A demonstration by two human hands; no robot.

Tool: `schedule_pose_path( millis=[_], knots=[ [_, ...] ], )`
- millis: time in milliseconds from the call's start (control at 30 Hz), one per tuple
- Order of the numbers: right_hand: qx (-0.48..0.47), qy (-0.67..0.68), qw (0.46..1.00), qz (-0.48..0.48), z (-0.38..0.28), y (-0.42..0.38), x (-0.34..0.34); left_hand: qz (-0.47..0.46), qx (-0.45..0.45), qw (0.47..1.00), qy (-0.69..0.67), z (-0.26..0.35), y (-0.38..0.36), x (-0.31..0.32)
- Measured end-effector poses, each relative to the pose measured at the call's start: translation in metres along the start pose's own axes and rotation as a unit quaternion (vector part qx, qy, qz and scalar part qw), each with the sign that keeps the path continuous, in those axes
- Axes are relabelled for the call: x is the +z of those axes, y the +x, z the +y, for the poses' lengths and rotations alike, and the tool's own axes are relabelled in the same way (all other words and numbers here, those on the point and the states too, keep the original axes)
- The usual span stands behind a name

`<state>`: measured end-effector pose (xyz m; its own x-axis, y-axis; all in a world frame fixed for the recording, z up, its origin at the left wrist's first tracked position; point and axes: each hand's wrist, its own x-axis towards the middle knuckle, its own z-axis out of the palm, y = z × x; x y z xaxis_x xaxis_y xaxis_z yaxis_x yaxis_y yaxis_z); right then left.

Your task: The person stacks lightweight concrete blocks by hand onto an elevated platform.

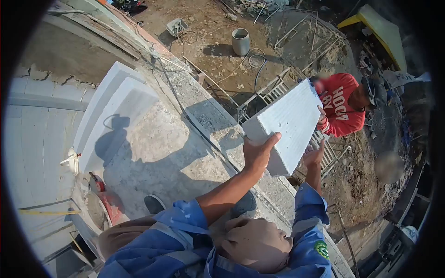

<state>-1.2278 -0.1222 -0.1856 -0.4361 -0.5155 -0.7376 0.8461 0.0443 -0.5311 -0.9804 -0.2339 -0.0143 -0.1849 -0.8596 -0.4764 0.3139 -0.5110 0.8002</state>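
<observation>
A white lightweight concrete block point(289, 127) slants across the view, raised beyond the wall's edge. My left hand point(259, 153) grips its near end, thumb along the top face and fingers down the side. Close by the block's right lower edge is my right hand point(313, 155), palm partly showing and fingers apart. A person in a red hoodie point(340, 104), standing lower down, has a hand point(321, 116) on the block's far right edge. Two similar white blocks point(132, 99) stand side by side on the ledge to my left.
A rough concrete ledge point(157, 134) lies under me, with a cable point(197, 129) along it. A red-handled tool point(109, 204) and round pan lie at left. Below are a metal scaffold frame point(276, 90), a grey barrel point(241, 42), a hose and a wheelbarrow point(176, 27).
</observation>
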Motion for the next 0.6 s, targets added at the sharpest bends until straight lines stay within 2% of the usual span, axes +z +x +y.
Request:
schedule_pose_path(
  millis=[33,67,100,133,167,200,267,367,400,433,467,500,600],
  knots=[
    [0.062,0.052,0.996,-0.041,0.003,0.042,-0.027,0.01,-0.008,1.0,0.006,0.007,-0.007,-0.002],
    [0.046,0.058,0.994,-0.075,0.001,0.027,0.009,0.016,-0.013,1.0,0.009,0.015,-0.007,-0.007],
    [0.044,0.078,0.991,-0.101,0.001,0.01,0.043,0.055,0.022,0.998,-0.003,0.02,-0.007,-0.017],
    [0.034,0.075,0.978,-0.193,0.006,0.009,0.052,0.043,0.012,0.998,0.047,0.023,-0.009,-0.027],
    [0.018,0.084,0.971,-0.223,0.008,0.014,0.056,0.024,-0.01,0.995,0.101,0.028,-0.01,-0.036],
    [0.008,0.103,0.969,-0.226,0.016,0.016,0.064,0.04,-0.001,0.994,0.099,0.042,-0.016,-0.046],
    [-0.015,0.144,0.963,-0.226,0.035,0.021,0.076,-0.022,-0.021,0.991,0.129,0.084,-0.04,-0.066],
    [-0.03,0.189,0.957,-0.219,0.07,0.001,0.099,-0.012,-0.038,0.988,0.15,0.125,-0.069,-0.103],
    [-0.03,0.201,0.954,-0.218,0.082,-0.01,0.105,-0.01,0.002,0.988,0.152,0.137,-0.076,-0.118],
    [-0.024,0.208,0.953,-0.219,0.096,-0.025,0.115,0.024,-0.045,0.985,0.166,0.162,-0.087,-0.127],
    [-0.015,0.213,0.952,-0.22,0.108,-0.039,0.123,-0.008,-0.053,0.992,0.111,0.172,-0.091,-0.154],
    [-0.003,0.216,0.951,-0.221,0.12,-0.057,0.131,0.037,-0.095,0.976,0.193,0.177,-0.092,-0.194],
    [0.063,0.226,0.945,-0.23,0.14,-0.115,0.165,0.048,-0.1,0.976,0.187,0.209,-0.107,-0.281]
  ],
)
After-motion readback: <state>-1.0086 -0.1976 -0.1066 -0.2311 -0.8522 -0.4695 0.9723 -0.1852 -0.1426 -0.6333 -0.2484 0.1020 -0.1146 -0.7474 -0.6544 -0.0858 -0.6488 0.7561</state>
